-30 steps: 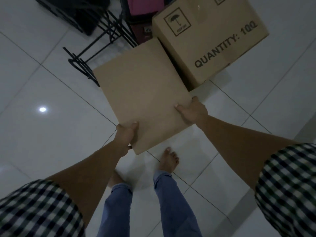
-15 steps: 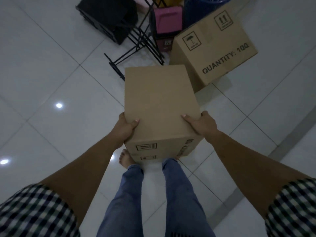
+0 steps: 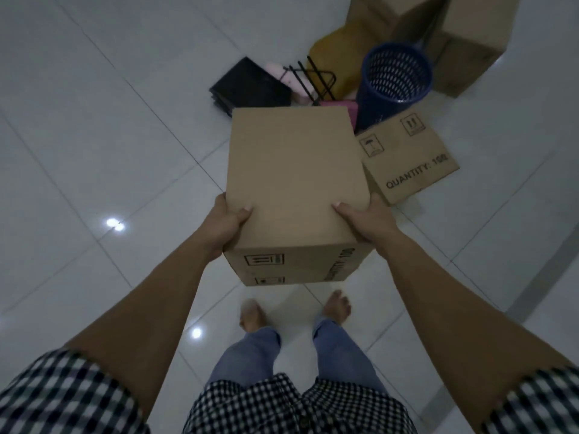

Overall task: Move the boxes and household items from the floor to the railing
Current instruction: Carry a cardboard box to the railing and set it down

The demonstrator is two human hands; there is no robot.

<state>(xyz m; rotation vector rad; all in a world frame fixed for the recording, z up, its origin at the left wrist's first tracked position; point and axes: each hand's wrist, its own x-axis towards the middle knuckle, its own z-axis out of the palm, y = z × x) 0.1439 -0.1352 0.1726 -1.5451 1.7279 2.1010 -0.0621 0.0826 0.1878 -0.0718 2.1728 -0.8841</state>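
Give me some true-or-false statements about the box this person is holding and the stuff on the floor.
1. The left hand and right hand both grip the plain brown cardboard box. True.
2. The blue perforated plastic basket sits inside that box. False: it is on the white tiled floor beyond it.
3. The cardboard box printed QUANTITY lies on the floor. True.
4. The person wears shoes. False: the feet are bare.
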